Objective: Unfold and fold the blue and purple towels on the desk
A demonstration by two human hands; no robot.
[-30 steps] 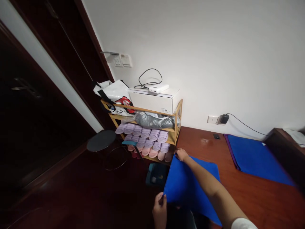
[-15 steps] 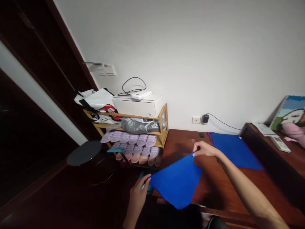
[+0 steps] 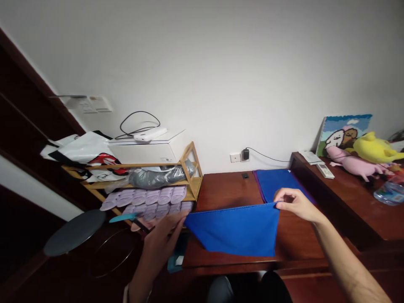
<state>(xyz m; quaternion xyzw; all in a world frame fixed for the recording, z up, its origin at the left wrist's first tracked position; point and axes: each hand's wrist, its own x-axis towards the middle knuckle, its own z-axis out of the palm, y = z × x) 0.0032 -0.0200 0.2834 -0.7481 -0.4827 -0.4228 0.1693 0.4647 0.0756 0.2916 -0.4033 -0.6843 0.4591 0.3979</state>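
Observation:
A blue cloth [image 3: 240, 229] hangs stretched between my two hands above the brown wooden table [image 3: 227, 191]. My left hand [image 3: 164, 235] pinches its left corner, fingers pressed together. At the right corner my right hand [image 3: 295, 204] grips the top edge, fingers closed. The cloth's lower part droops toward the table's front edge. Another blue cloth [image 3: 277, 185] with a purple one under it lies flat at the back of the table, just beyond my right hand.
A bamboo shoe rack [image 3: 176, 185] with several lilac slippers, a white box [image 3: 145, 151] and bags stands left of the table. A round dark stool [image 3: 74, 231] is at the lower left. A raised shelf [image 3: 353, 193] at right holds plush toys, a remote and a bottle.
The view has swung right. Both hands lifted the blue cloth and spread it wide; my right hand moved right, and the cloth now hangs taut between them.

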